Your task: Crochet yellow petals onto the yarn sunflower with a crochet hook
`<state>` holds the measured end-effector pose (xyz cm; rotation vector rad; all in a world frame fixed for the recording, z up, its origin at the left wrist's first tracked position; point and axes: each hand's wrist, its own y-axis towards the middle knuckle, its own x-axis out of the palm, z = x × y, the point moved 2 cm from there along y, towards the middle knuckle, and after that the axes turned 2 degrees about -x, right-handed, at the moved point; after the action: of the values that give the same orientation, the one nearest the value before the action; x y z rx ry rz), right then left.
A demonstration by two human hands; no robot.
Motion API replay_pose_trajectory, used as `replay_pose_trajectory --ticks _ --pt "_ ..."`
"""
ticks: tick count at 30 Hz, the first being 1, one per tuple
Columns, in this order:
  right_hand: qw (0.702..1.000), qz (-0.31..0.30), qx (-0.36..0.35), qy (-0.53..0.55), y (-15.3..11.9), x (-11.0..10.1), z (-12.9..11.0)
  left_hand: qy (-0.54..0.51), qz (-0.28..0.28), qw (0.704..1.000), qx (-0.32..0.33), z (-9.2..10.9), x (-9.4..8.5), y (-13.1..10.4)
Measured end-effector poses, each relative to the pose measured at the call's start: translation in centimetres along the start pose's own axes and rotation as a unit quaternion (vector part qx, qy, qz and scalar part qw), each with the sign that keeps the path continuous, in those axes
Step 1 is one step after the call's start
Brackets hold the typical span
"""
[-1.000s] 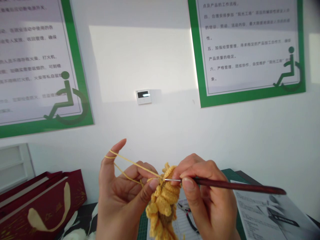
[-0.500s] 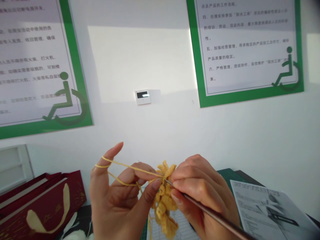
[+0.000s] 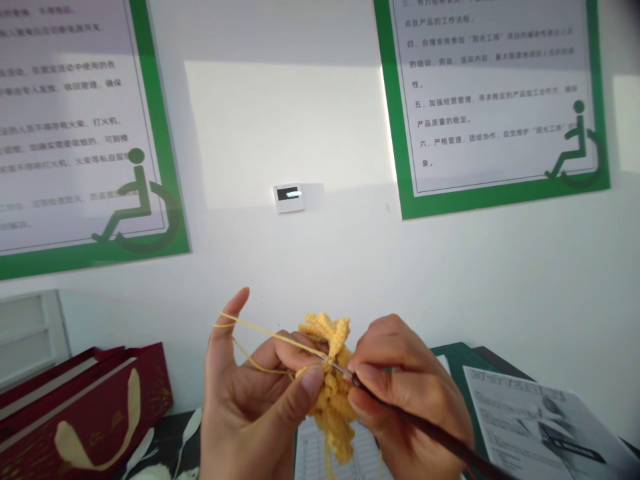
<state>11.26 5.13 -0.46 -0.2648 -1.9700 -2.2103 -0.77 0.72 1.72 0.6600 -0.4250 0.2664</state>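
A ruffled yellow crochet piece (image 3: pixel 333 403) hangs between my two hands, low in the middle of the head view. My left hand (image 3: pixel 255 393) pinches it between thumb and fingers. Yellow yarn (image 3: pixel 270 331) loops around the raised index finger of that hand and runs taut to the stitches. In my right hand (image 3: pixel 410 387) is a crochet hook (image 3: pixel 425 427) with a dark handle, held like a pen. Its metal tip meets the piece right beside my left thumb. The exact stitch under the tip is too small to make out.
Dark red gift bags (image 3: pixel 95 413) with a cream ribbon handle stand at the left. A printed sheet (image 3: pixel 545 427) lies on a green cutting mat (image 3: pixel 457 353) at the right, and a lined paper (image 3: pixel 313 450) lies below my hands. Behind is a wall with green-framed posters (image 3: pixel 405 203) and a small panel (image 3: pixel 289 199).
My left hand has shifted a little to the right. The crochet piece has turned, so its upper petals spread differently, and the hook handle has rolled to a darker side.
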Motion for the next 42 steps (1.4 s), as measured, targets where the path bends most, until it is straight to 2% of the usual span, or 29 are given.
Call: replay_pose_trajectory --ticks 3,6,8,10,12,16,24,28,32,34,38,40,42 --pt "0.998 0.016 0.009 0.054 0.0 0.4 0.9 -0.033 0.000 0.999 0.000 -0.1 0.1 0.2" --pt "0.999 0.022 -0.035 0.033 -0.5 0.4 1.2 -0.014 -0.010 1.000 0.015 -0.3 0.0 0.3" --pt "0.998 0.006 -0.066 -0.022 -0.8 0.4 1.0 0.035 -0.012 0.998 0.059 -0.2 -0.1 0.3" --pt "0.996 -0.009 -0.063 -0.057 -0.9 0.5 0.8 0.077 -0.006 0.991 0.105 -0.1 -0.2 0.3" --pt "0.998 -0.005 -0.034 -0.047 -0.9 0.5 0.5 0.090 -0.003 0.989 0.121 0.0 -0.3 0.3" --pt "0.999 0.026 0.020 -0.007 -0.9 0.3 0.3 0.097 -0.005 0.989 0.111 0.2 -0.3 0.3" --pt "0.971 0.084 0.218 0.056 -2.1 0.5 0.8 0.074 -0.010 0.996 0.058 0.2 -0.2 0.5" --pt "0.934 0.114 0.318 0.115 -2.1 0.6 1.2 0.054 -0.015 0.998 0.027 0.1 -0.4 0.6" --pt "0.866 0.105 0.425 0.242 -2.2 0.9 2.0 0.056 -0.013 0.998 0.008 0.1 -0.3 0.5" --pt "0.845 0.098 0.450 0.273 -2.3 1.0 2.3 0.055 -0.010 0.998 0.007 0.1 -0.3 0.5" --pt "0.842 0.079 0.441 0.300 -2.2 1.2 2.4 0.049 -0.014 0.999 0.009 0.1 -0.4 0.6" --pt "0.858 0.058 0.410 0.303 -2.1 1.4 2.3 0.051 -0.016 0.999 0.006 0.1 -0.4 0.5" --pt "0.890 0.049 0.353 0.286 -1.9 1.3 2.2 0.052 -0.016 0.999 0.004 0.1 -0.4 0.5"
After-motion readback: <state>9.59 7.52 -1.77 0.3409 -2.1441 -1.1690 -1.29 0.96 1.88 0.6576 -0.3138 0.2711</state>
